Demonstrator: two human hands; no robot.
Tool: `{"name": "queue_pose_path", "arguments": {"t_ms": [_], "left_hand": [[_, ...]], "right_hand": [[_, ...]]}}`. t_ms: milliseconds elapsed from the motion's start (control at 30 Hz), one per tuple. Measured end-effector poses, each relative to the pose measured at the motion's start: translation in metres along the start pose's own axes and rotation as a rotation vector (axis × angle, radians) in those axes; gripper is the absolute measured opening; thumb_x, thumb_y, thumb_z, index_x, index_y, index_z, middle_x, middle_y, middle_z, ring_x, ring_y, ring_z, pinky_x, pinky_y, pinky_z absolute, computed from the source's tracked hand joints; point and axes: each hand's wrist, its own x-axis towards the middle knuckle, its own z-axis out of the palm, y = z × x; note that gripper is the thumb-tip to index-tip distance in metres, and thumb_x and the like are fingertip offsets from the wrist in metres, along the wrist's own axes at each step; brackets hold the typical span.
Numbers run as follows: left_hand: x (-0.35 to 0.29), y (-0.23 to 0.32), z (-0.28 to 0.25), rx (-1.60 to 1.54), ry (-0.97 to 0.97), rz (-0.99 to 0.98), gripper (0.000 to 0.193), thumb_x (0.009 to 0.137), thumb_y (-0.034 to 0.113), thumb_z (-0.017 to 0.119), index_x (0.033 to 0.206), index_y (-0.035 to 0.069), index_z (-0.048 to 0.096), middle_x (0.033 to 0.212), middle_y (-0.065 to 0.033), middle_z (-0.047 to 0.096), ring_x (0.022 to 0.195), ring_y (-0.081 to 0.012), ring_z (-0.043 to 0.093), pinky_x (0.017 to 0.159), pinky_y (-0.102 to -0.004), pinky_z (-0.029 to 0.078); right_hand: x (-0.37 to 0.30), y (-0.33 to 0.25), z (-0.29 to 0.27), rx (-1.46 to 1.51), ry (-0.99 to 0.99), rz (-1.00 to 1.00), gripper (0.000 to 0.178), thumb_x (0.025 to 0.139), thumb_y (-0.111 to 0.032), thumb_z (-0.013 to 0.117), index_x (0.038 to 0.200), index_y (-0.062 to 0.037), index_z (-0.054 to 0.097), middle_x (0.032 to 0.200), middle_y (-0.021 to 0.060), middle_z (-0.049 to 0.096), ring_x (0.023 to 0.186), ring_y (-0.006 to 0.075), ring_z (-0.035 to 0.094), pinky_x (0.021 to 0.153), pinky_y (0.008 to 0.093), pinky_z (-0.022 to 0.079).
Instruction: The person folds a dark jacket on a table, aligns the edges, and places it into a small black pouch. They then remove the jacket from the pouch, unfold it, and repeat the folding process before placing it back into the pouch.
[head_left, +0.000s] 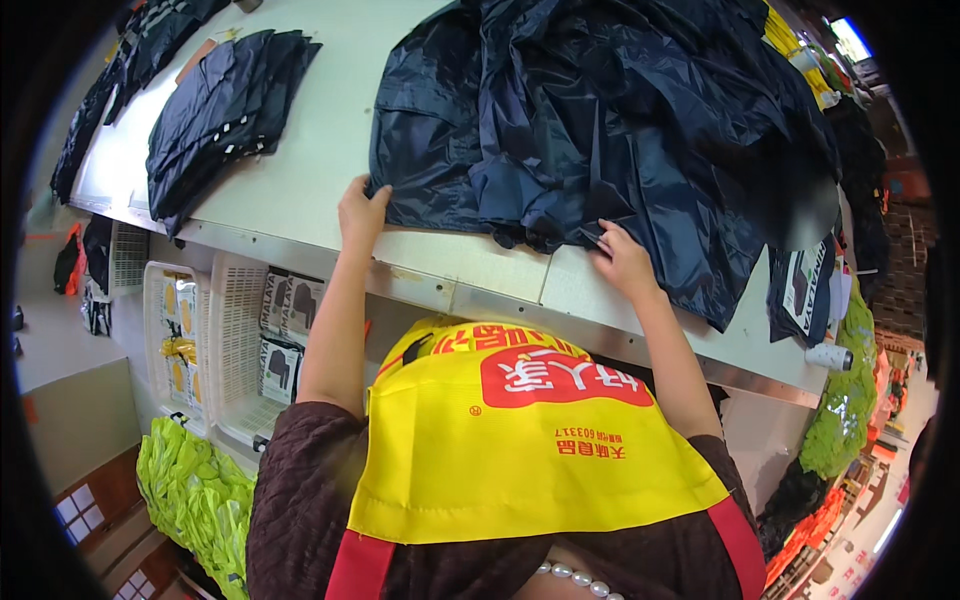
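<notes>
A shiny dark navy rain jacket (430, 130) lies spread and rumpled over the worktable (330, 140), its lower edge near the table's front. At its lower left corner, my left hand (363, 210) pinches the fabric between thumb and fingers. My right hand (624, 262) is closed at the lower edge, right of the bunched middle part. A small dark, pointed shape shows at the right fingertips; whether it is a fold or a small tool I cannot tell.
Folded dark garments (225, 120) are stacked at the table's left. Packaged clothing (800, 290) and a small roll (830, 357) sit at the right end. White plastic baskets (232, 350) holding packages stand below the left front edge. Lime-green garments (195, 490) are piled at lower left.
</notes>
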Motion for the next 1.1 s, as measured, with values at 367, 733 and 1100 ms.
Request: {"name": "queue_pose_path", "arguments": {"t_ms": [367, 733, 1100], "left_hand": [[-0.020, 0.077, 0.047, -0.154, -0.252, 0.250, 0.038, 0.081, 0.003, 0.059, 0.118, 0.001, 0.054, 0.105, -0.0143, 0.061, 0.098, -0.0236, 0.059, 0.086, -0.0309, 0.046], [-0.046, 0.115, 0.044, -1.307, -0.874, -0.224, 0.048, 0.089, 0.021, 0.053, 0.134, 0.008, 0.040, 0.129, -0.0105, 0.047, 0.120, -0.0223, 0.044, 0.094, -0.0397, 0.040], [-0.067, 0.170, 0.053, -1.080, -0.707, -0.033, 0.034, 0.079, 0.004, 0.069, 0.109, 0.002, 0.054, 0.088, -0.0022, 0.063, 0.079, -0.0074, 0.058, 0.075, -0.0177, 0.046]], "right_hand": [[0.091, -0.056, 0.019, 0.200, 0.311, -0.078, 0.027, 0.073, -0.012, 0.073, 0.087, 0.0025, 0.055, 0.080, 0.0116, 0.060, 0.071, 0.0202, 0.059, 0.066, 0.0314, 0.048], [0.111, -0.046, 0.019, 1.625, 0.393, 0.436, 0.036, 0.090, -0.024, 0.051, 0.122, -0.0090, 0.051, 0.113, 0.0093, 0.058, 0.103, 0.0255, 0.056, 0.091, 0.0323, 0.045], [0.054, -0.056, 0.029, 1.476, 0.283, 0.489, 0.035, 0.093, -0.021, 0.050, 0.124, -0.0057, 0.045, 0.117, 0.0071, 0.057, 0.105, 0.0177, 0.055, 0.094, 0.0287, 0.043]]}}
